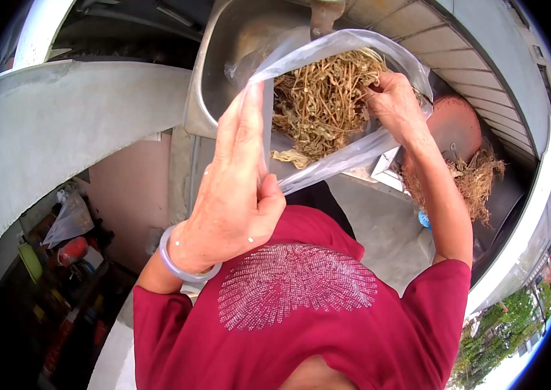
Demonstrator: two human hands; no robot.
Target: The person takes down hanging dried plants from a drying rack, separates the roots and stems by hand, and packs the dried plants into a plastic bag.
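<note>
A clear plastic bag [347, 161] is spread wide in front of me, its mouth facing up. Inside lies a heap of dried brown plant stalks and leaves [321, 104]. My left hand [233, 185], with a pale bangle [181, 260] at the wrist, holds the bag's left edge between thumb and straightened fingers. Reaching in from the right, my right hand [396, 107] has its fingers curled at the right side of the heap, closed on some of the dried stalks. Its fingertips are partly hidden among them.
Behind the bag is a metal sink [202, 78] under a tap [324, 16]. To the right, a reddish round object [454, 127] stands near a tangle of dried roots [477, 185]. A grey ledge [87, 110] runs along the left, above dim clutter [77, 250].
</note>
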